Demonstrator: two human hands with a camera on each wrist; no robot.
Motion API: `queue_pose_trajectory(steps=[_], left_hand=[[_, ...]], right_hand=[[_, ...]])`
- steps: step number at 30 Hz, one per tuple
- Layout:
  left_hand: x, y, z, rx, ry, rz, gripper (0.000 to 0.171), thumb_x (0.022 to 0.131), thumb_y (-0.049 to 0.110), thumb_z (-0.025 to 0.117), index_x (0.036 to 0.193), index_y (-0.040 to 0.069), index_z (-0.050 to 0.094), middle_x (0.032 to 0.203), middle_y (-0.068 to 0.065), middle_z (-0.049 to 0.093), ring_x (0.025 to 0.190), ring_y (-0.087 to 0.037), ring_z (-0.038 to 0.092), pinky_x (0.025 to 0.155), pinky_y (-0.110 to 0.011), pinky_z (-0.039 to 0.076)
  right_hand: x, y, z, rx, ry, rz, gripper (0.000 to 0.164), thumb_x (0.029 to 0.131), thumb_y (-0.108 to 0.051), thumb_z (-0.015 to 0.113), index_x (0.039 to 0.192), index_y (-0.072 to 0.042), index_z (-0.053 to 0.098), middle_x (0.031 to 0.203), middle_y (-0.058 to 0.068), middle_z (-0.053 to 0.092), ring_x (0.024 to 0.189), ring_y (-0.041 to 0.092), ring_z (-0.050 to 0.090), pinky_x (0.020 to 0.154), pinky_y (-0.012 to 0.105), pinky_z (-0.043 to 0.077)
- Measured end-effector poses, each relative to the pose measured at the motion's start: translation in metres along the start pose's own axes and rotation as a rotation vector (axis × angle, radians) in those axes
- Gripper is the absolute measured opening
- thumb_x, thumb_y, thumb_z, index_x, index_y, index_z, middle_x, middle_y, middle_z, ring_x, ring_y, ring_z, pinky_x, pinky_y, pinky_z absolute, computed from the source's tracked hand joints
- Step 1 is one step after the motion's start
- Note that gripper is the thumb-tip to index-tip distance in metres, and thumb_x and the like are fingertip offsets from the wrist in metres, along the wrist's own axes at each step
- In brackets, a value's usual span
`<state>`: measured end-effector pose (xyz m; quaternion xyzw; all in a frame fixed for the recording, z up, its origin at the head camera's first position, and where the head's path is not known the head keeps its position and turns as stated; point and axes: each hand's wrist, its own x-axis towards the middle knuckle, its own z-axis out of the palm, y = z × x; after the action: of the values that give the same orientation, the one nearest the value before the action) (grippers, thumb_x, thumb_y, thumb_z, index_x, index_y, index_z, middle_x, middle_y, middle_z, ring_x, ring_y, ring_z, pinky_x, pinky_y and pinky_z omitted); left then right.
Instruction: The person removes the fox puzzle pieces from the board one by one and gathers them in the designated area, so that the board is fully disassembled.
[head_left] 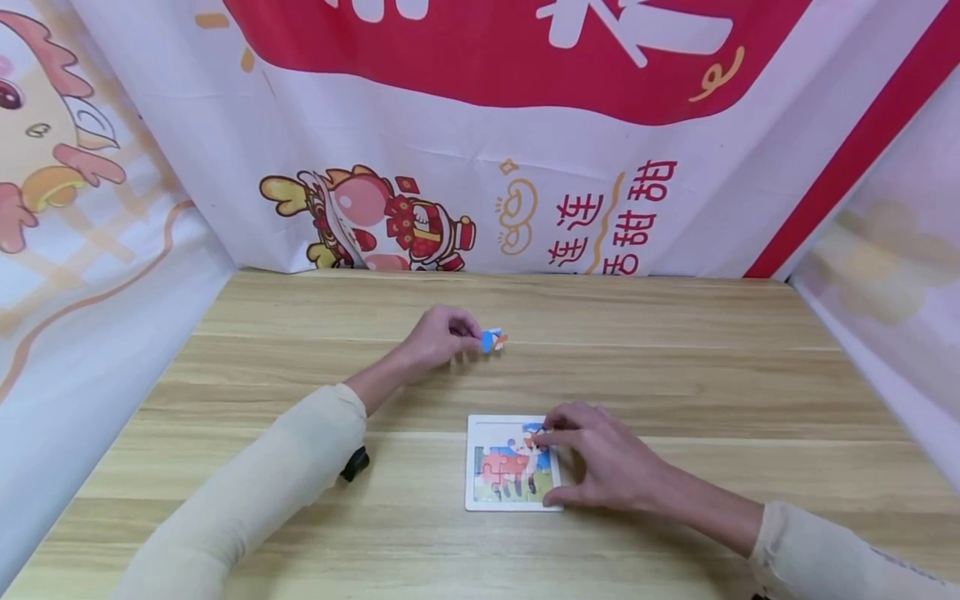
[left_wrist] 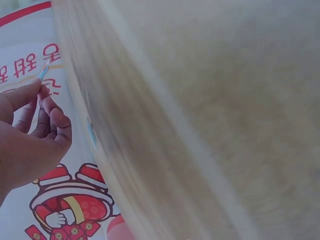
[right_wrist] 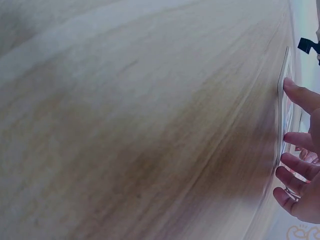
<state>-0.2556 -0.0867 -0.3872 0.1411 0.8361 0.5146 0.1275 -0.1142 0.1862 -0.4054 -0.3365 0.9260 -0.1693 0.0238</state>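
Observation:
My left hand (head_left: 444, 335) pinches a small blue jigsaw piece (head_left: 489, 340) between thumb and forefinger, above the far part of the table. Edge-on in the left wrist view, the pinched piece looks thin, while another bluish piece (left_wrist: 91, 132) lies on the tabletop beyond. Nearer the front sits a white-framed jigsaw puzzle (head_left: 469, 467) with a partly filled picture of an orange animal on grass; its upper left shows bare white backing. My right hand (head_left: 611, 458) rests at the puzzle's right side, thumb by the lower right corner and forefinger over the animal's head, its fingers spread and loosely bent.
The wood-grain table (head_left: 675, 367) runs back to a printed white and red cloth (head_left: 450, 125). More printed cloth hangs at the left and right sides. A black strap piece (head_left: 355, 463) shows below the left sleeve.

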Motion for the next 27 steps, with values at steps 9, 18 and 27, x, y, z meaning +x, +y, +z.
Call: queue_pose_trajectory(steps=[9,18,27], left_hand=[[0.017,0.0,-0.01,0.065,0.01,-0.02,0.003,0.096,0.001,0.071,0.097,0.003,0.072,0.093,-0.01,0.066,0.083,-0.02,0.058,0.069,-0.025,0.049],[0.032,-0.005,-0.006,0.056,0.047,-0.053,0.005,0.093,-0.003,0.073,0.09,0.001,0.071,0.086,-0.009,0.065,0.077,-0.022,0.057,0.061,-0.025,0.047],[0.048,-0.007,-0.006,0.196,0.084,-0.044,0.006,0.092,0.0,0.073,0.091,0.003,0.069,0.095,-0.012,0.067,0.083,-0.022,0.058,0.067,-0.029,0.048]], right_hand=[[0.002,-0.002,-0.002,0.01,-0.017,0.012,0.07,0.076,-0.061,0.085,0.13,-0.019,0.074,0.13,0.005,0.062,0.12,0.022,0.055,0.104,0.053,0.046],[0.001,-0.001,-0.002,0.012,-0.028,0.015,0.071,0.077,-0.063,0.083,0.131,-0.018,0.073,0.131,0.005,0.062,0.12,0.023,0.055,0.104,0.054,0.046],[0.003,-0.002,-0.002,0.002,-0.024,0.007,0.07,0.076,-0.058,0.087,0.13,-0.018,0.073,0.131,0.006,0.062,0.121,0.023,0.055,0.104,0.052,0.046]])
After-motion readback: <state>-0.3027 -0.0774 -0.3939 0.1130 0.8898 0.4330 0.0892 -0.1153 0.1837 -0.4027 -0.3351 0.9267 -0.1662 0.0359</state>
